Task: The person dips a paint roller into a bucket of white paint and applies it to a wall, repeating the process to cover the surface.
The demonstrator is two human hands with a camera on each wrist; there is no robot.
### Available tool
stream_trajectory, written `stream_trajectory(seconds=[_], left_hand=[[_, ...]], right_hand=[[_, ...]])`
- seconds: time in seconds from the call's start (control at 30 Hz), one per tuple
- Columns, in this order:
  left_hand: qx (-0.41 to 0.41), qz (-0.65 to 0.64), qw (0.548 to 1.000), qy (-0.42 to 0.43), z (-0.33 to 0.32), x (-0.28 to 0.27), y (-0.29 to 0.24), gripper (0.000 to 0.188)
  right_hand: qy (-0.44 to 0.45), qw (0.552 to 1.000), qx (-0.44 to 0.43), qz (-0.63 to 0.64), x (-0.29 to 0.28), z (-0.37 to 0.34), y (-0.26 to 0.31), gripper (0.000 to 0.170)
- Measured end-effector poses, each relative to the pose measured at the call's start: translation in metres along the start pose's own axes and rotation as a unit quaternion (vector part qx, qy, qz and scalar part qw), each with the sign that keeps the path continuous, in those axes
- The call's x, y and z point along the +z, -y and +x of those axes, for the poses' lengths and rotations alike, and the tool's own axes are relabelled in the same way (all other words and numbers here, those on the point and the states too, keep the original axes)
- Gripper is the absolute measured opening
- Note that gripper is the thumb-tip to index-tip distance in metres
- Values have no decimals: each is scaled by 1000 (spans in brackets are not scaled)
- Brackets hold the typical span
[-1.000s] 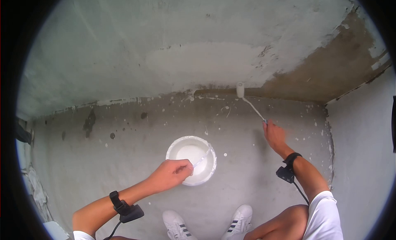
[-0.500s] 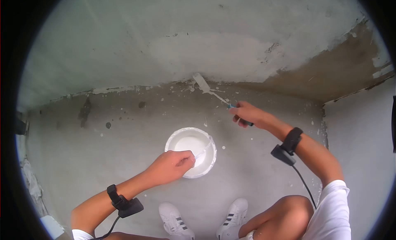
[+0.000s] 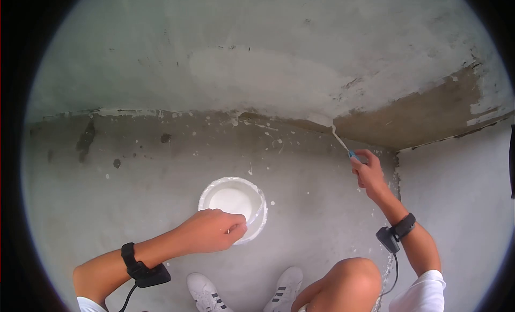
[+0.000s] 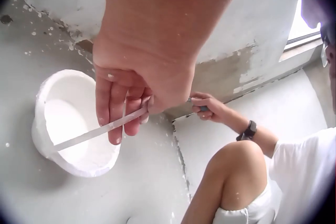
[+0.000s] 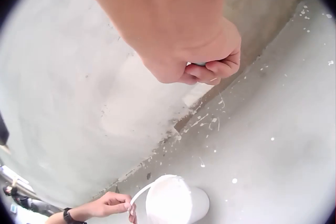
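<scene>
Roller (image 3: 338, 136), white w/ a blue grip (image 3: 352, 153), was at floor's (image 3: 300, 183) far edge, nr R corner. Long axis ran diag., sleeve (image 3: 323, 120) pointing fwd-L. R hand (image 3: 370, 172) clasped grip; L hand (image 3: 214, 231) pinched bucket (image 3: 204, 196) handle (image 4: 100, 130).

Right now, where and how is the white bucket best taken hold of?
By its thin strap handle, pinched from above, as the left hand does. The strap stands clear of the rim, while the bucket's round body looks too wide for one hand.
</scene>
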State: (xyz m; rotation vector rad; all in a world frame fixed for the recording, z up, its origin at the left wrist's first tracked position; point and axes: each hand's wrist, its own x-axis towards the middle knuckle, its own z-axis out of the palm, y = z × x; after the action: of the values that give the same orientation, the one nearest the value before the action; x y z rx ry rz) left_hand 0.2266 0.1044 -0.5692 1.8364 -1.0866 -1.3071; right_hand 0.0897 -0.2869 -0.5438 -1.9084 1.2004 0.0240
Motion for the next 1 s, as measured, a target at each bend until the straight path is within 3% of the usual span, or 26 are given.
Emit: stream_trajectory(seconds=[0.1,0.2,0.3,0.4,0.5,0.6,0.7,0.8,0.87,1.0], left_hand=[[1,16,1000,-9,-1,-2,-7,28],[15,65,998,-13,0,-4,-9,26],[15,71,997,-21,-1,1,-1,25],[6,88,996,-4,-1,3,-7,25],[23,108,994,-10,1,1,-10,26],[33,104,994,-22,-1,2,-7,26],[20,114,993,-18,-2,3,-11,27],[15,127,992,-17,0,6,-16,27],[18,130,991,-18,-1,6,-13,27],[25,117,992,-37,-4,7,-6,26]], right_hand=[[-26,999,-31,-33,42,34,-29,35],[-25,997,-66,-11,54,20,-43,34],[-35,998,-45,-4,28,5,-26,34],[-37,988,-123,-81,50,63,-78,33],[-47,991,-120,-45,80,46,-77,30],[-60,996,-61,-6,46,1,-37,28],[-25,999,-43,13,53,8,-27,28],[-51,983,-151,-92,104,46,-73,26],[-66,986,-150,-25,94,31,-76,25],[-50,996,-68,-20,61,-15,-10,25]])
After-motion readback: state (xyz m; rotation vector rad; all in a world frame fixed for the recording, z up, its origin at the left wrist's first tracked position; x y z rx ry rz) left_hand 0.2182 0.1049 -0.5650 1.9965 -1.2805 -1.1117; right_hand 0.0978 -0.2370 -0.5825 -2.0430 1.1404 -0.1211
